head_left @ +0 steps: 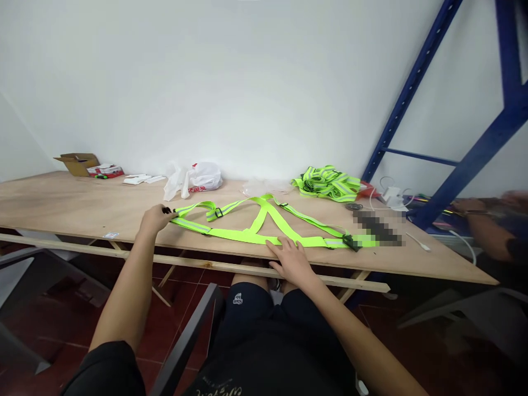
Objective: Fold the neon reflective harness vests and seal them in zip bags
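Observation:
A neon-yellow reflective harness (235,235) with grey stripes and black buckles lies spread on the wooden table, its straps forming a Y in the middle. At its left end, my left hand (155,219) is closed around a black buckle end of the strap. My right hand (291,258) lies with its fingers stretched over the lower belt, right of the middle. Toward the right end of the belt sits a black buckle (350,242). A blurred-out patch covers something dark beyond that buckle.
Behind the harness lie a heap of similar neon straps (328,183), a clear plastic bag (264,187) and a white carrier bag (205,176). An open cardboard box (78,163) stands far left. Right are a blue metal frame (462,159), white chargers (394,197) and another person's arm (482,220).

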Available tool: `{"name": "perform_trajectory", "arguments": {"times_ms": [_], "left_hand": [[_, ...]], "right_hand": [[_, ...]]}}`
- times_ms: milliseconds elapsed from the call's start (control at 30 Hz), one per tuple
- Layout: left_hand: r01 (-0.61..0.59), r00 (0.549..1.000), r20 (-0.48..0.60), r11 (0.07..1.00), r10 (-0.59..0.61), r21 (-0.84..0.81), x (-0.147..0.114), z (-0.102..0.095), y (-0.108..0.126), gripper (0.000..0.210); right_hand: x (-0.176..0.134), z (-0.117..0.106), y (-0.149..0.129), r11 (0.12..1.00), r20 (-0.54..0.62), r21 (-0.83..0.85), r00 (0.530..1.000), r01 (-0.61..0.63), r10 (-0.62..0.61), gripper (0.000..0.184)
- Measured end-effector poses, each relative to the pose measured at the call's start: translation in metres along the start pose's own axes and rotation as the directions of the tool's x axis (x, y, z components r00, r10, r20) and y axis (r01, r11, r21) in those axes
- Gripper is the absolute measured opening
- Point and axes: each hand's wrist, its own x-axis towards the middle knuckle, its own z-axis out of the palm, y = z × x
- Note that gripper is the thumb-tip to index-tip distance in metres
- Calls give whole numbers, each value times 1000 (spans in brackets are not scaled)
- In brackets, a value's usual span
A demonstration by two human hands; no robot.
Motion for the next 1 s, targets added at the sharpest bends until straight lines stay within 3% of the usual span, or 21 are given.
{"name": "perform_trajectory", "arguments": {"times_ms": [100,200,300,400,500,600,700,767,867,1000], "left_hand": [[-119,979,-167,993,121,18,0,-23,45,33],[-290,941,-180,957,285,2,-15,-22,112,32],[-525,848,-110,851,519,-32,-54,12,179,26],[-735,672,40,672,740,-92,-103,60,219,19],[-805,574,68,577,816,-140,-129,96,222,23],[-816,518,52,512,854,-269,-126,109,203,40],[-818,463,28,439,886,-371,-115,109,184,45],[-815,446,2,407,895,-412,-112,109,178,42],[-807,429,-4,381,903,-451,-113,110,176,36],[-794,446,47,419,894,-441,-116,110,178,34]], "right_hand": [[4,-3,-5,1000,11,-17,1000,4,-4,61],[10,-7,-10,1000,26,-16,1000,11,-11,65],[15,-6,-16,1000,24,-5,999,27,-27,69],[17,-3,-18,998,11,15,998,56,-56,71],[8,-6,-6,979,8,138,989,147,-150,63],[-14,-20,29,923,-77,321,977,214,-200,45],[-42,-40,84,927,-218,370,976,67,17,36],[-58,-49,124,932,-267,360,952,-46,150,39],[-75,-49,170,920,-212,354,944,-168,254,46],[-85,-32,195,876,-125,435,949,-211,291,47]]}}
